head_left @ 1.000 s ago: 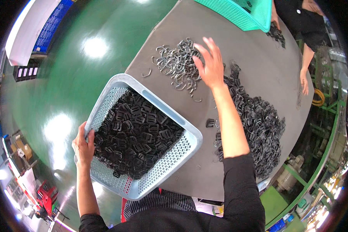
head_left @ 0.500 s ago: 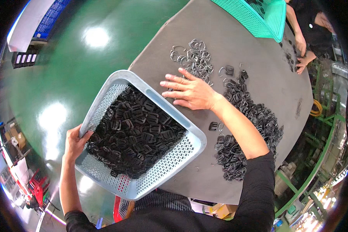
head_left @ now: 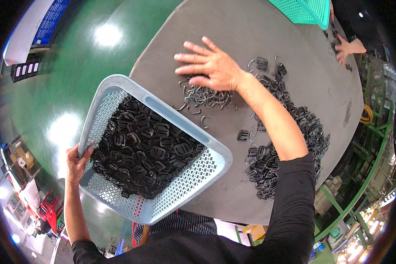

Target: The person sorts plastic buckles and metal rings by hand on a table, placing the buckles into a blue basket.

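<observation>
My left hand (head_left: 77, 162) is closed on the left rim of a light blue perforated plastic basket (head_left: 187, 119). The basket tilts at the table's left edge, heaped with black plastic strap buckles (head_left: 149, 147). With fingers spread, my right hand (head_left: 213, 67) reaches over the far side of a small pile of open metal rings (head_left: 209, 97), holding nothing that I can see. It hides part of that pile, and a few rings lie loose toward the basket. Under and beside my right forearm spreads a larger heap of black buckles mixed with metal rings (head_left: 262, 171).
A grey table (head_left: 233, 26) carries the piles. At its far edge stands a green perforated basket (head_left: 301, 12). A co-worker's hand (head_left: 350, 49) rests at the far right among small black pieces. Green metal framing (head_left: 369, 163) with a yellow coiled hose (head_left: 366, 114) runs along the right.
My right hand has gone from the ring pile's near left side to its far side. Some rings now lie nearer the basket. My left hand keeps its hold on the basket.
</observation>
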{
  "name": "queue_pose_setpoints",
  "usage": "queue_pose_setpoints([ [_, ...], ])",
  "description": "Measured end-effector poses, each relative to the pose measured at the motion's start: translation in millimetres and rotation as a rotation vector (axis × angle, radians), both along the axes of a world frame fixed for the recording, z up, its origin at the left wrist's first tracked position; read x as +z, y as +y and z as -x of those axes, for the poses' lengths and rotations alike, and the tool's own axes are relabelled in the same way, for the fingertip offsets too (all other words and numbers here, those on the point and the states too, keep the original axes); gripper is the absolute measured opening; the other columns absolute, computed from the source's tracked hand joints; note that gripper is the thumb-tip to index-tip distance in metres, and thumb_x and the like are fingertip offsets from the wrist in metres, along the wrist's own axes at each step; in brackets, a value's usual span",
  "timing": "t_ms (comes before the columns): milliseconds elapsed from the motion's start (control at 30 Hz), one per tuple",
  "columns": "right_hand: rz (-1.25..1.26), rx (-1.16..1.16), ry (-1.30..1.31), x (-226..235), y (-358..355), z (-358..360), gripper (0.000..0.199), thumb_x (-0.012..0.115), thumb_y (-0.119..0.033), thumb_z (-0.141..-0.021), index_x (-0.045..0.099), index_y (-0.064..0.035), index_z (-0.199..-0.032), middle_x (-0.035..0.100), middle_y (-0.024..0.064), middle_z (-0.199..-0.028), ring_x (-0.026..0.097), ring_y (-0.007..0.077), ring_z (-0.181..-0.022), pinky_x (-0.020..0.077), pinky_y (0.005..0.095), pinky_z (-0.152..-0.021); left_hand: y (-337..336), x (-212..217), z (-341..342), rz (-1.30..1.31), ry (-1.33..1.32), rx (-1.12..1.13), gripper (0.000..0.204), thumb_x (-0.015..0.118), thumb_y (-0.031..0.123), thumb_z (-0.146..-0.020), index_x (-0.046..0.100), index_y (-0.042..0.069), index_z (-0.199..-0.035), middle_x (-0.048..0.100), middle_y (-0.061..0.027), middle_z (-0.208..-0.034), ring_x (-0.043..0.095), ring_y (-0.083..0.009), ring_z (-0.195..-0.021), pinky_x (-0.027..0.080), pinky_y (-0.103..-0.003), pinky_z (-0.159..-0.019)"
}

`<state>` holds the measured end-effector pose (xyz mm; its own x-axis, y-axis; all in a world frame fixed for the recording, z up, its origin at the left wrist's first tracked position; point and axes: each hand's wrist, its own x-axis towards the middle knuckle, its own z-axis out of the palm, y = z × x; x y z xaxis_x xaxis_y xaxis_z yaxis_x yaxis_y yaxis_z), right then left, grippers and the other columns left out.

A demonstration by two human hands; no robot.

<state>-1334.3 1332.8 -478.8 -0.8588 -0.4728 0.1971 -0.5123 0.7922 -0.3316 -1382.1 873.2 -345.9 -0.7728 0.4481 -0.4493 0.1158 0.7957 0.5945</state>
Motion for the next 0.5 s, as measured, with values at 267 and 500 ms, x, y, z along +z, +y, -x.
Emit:
queue_pose_setpoints([
  [267,0.114,0.198,-0.173,9.0,-38.6,-85.9,0.037,0.05,-0.04,-0.088,0.055,-0.0277,-0.122,0.042,-0.0086,-0.139,0.025,0.0174,-0.136,0.0064,0.0441,-0.115,-10.9,-6.7,-2.7,-0.018,0.047,0.025,0.017,0.065,0.015,-0.081,0.061,-0.001,-0.077,0.039,0.0067,-0.056,0.031,-0.0054,-0.052,0.024,-0.026,-0.047],
  [500,0.091,0.16,-0.303,10.9,-56.4,-159.6,0.05,0.06,-0.032,-0.074,0.054,-0.0204,-0.122,0.043,-0.0051,-0.136,0.025,0.0167,-0.136,0.0128,0.045,-0.114,-15.6,-12.6,-3.1,-0.092,0.006,0.089,0.016,0.066,0.014,-0.081,0.062,-0.001,-0.077,0.041,0.0069,-0.058,0.032,-0.0043,-0.055,0.024,-0.025,-0.049],
])
